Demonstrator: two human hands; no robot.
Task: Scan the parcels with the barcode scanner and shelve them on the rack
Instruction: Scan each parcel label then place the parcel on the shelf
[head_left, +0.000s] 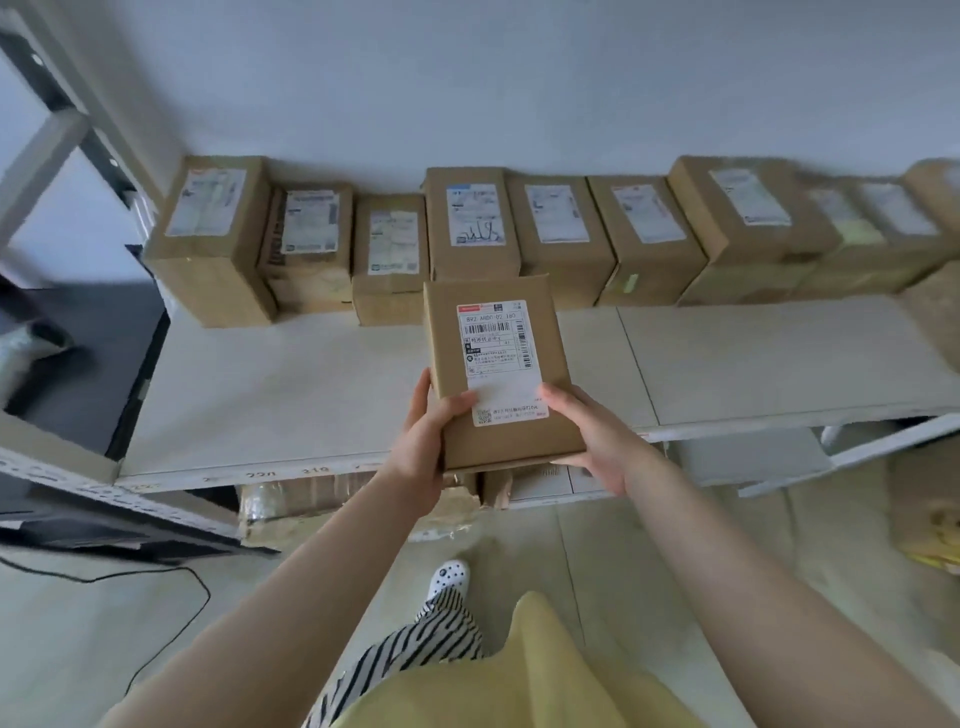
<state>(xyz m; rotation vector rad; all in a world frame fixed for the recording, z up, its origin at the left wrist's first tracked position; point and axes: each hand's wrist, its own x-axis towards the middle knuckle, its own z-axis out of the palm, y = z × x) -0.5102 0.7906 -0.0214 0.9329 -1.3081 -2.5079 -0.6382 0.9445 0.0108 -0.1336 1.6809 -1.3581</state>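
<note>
Over the near edge of the white rack shelf (291, 395), both hands are holding a flat, rectangular brown cardboard parcel (498, 374). Left hand (423, 441) is gripping its near-left corner, thumb on top; right hand (597, 441) is cupping the near-right side. Its white label is showing barcodes and what looks like "B92 A800-D2 180", kinda blurry. Boxy labelled cardboard cartons (470, 223) are sitting along the far wall.

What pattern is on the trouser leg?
Black and white stripes on the trouser leg, seen in the head view.
</note>
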